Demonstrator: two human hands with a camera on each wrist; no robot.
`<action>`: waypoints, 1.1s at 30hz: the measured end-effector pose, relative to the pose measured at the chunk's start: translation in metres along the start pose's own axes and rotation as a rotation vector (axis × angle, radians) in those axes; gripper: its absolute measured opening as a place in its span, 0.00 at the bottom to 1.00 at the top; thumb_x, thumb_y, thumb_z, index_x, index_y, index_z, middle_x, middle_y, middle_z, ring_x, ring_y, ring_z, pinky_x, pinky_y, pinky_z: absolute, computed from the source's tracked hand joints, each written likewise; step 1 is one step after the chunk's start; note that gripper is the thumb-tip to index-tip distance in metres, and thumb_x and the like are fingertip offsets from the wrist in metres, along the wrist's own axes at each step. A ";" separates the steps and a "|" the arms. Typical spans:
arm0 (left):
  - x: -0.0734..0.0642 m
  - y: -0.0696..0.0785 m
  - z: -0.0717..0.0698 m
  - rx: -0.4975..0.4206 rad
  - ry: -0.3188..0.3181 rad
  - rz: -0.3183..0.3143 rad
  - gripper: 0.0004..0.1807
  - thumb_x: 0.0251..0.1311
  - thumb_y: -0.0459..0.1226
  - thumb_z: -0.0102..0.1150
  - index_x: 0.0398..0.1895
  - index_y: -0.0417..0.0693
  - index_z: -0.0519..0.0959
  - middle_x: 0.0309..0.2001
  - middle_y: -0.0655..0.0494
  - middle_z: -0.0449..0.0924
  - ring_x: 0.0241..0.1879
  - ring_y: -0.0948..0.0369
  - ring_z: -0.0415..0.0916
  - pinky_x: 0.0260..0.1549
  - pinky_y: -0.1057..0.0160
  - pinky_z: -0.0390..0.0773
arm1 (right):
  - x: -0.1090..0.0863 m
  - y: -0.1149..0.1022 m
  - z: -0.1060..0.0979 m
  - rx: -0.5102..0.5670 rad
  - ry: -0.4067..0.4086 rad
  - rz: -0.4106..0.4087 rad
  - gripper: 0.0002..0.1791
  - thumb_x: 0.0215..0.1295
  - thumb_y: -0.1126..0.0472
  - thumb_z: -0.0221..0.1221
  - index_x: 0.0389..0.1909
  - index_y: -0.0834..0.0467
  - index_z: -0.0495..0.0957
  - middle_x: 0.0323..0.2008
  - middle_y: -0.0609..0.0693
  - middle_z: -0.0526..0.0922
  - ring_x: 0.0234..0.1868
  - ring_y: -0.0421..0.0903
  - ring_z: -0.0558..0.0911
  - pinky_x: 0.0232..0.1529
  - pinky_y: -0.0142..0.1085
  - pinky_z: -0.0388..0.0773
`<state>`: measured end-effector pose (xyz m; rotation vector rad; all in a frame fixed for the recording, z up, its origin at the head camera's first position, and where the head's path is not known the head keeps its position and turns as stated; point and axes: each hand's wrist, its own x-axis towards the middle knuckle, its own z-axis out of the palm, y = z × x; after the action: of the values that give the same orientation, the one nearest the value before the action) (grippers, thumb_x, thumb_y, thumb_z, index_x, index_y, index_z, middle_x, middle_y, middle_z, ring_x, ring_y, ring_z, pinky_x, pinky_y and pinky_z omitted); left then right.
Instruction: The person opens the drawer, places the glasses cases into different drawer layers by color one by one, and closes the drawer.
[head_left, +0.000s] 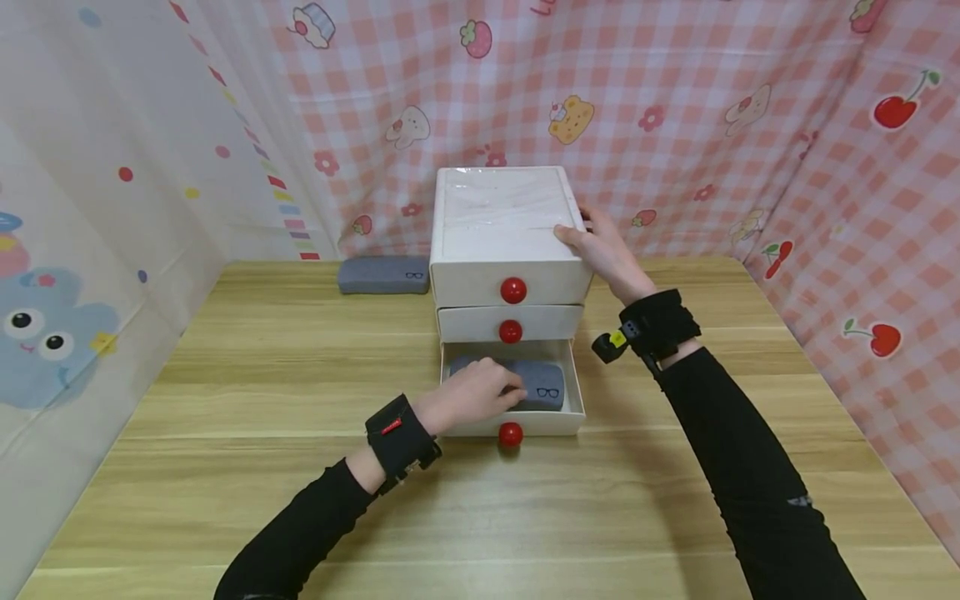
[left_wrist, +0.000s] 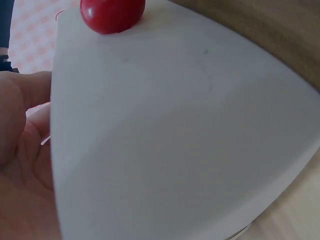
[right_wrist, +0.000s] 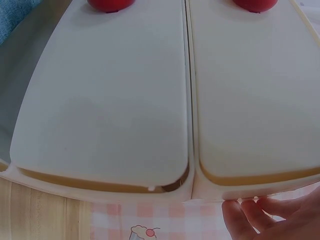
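A white drawer cabinet [head_left: 498,212] with round red knobs stands on the table. Its bottom drawer [head_left: 551,423] is pulled out, and a grey-blue glasses case [head_left: 546,392] with a small glasses print lies inside. Over this case, within the drawer, my left hand [head_left: 480,390] bends its fingers down onto it. In the left wrist view the drawer front [left_wrist: 165,130] hides the fingertips, so their hold on the case is unclear. My right hand [head_left: 603,250] grips the cabinet's upper right edge, thumb on top and fingers along the side; its fingers [right_wrist: 252,215] touch that side.
Another grey glasses case [head_left: 384,275] lies on the wooden table [head_left: 300,417], just left of the cabinet. The upper drawer [head_left: 472,285] and middle drawer [head_left: 472,324] are closed. Patterned curtains [head_left: 660,108] hang behind and along both sides.
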<state>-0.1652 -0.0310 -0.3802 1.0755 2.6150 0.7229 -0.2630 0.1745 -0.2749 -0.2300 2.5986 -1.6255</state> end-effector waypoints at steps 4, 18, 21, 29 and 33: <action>0.000 0.001 0.000 -0.099 -0.035 -0.042 0.14 0.68 0.39 0.50 0.27 0.43 0.80 0.13 0.62 0.60 0.13 0.68 0.58 0.15 0.72 0.57 | 0.001 0.001 0.000 -0.002 0.001 -0.002 0.34 0.70 0.53 0.48 0.73 0.59 0.50 0.69 0.62 0.60 0.67 0.56 0.64 0.69 0.54 0.58; 0.014 -0.009 -0.003 -0.015 0.052 -0.053 0.15 0.69 0.37 0.48 0.29 0.39 0.81 0.19 0.60 0.64 0.19 0.67 0.61 0.19 0.72 0.60 | 0.001 0.002 0.000 -0.022 0.012 -0.008 0.34 0.70 0.52 0.48 0.73 0.58 0.51 0.68 0.62 0.61 0.65 0.56 0.65 0.67 0.54 0.60; 0.016 -0.013 -0.005 0.010 0.060 -0.069 0.15 0.69 0.36 0.47 0.29 0.40 0.81 0.19 0.60 0.64 0.20 0.67 0.61 0.20 0.72 0.61 | 0.001 0.002 0.000 -0.025 0.010 -0.002 0.34 0.70 0.51 0.48 0.73 0.57 0.51 0.69 0.61 0.61 0.66 0.56 0.65 0.68 0.54 0.60; 0.021 -0.022 -0.010 0.030 0.039 -0.064 0.15 0.70 0.37 0.46 0.29 0.42 0.79 0.18 0.61 0.62 0.19 0.67 0.60 0.22 0.71 0.63 | 0.002 0.001 -0.001 -0.018 0.012 0.004 0.35 0.70 0.52 0.49 0.73 0.57 0.50 0.69 0.61 0.60 0.68 0.56 0.64 0.69 0.54 0.58; 0.021 -0.026 -0.011 0.040 0.018 -0.030 0.13 0.70 0.37 0.46 0.39 0.41 0.81 0.25 0.57 0.74 0.24 0.65 0.67 0.28 0.68 0.71 | 0.002 0.002 0.000 -0.019 0.011 0.004 0.34 0.70 0.52 0.49 0.73 0.58 0.51 0.69 0.62 0.61 0.67 0.56 0.65 0.68 0.53 0.59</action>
<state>-0.1993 -0.0362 -0.3841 1.0433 2.6654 0.6804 -0.2650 0.1754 -0.2767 -0.2178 2.6215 -1.6066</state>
